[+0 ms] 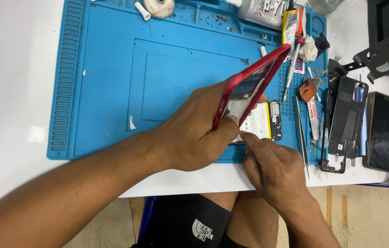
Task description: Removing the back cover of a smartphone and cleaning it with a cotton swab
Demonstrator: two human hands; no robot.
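Observation:
My left hand (pixel 194 131) grips a red-framed phone back cover (pixel 249 85), lifted and tilted up on its edge above the blue work mat (pixel 107 82). Under it lies the opened phone body (pixel 264 120) with its white battery showing. My right hand (pixel 272 167) rests at the mat's near edge, its fingertips pressed on the phone's lower corner beside my left thumb. Whether a small tool is pinched there I cannot tell.
Tweezers (pixel 302 133), a screwdriver (pixel 291 69), glue tubes (pixel 290 23) and small parts lie along the mat's right side. A black phone frame (pixel 345 121) and a dark phone (pixel 381 131) sit on the white table to the right. A black stand (pixel 387 50) is at the far right.

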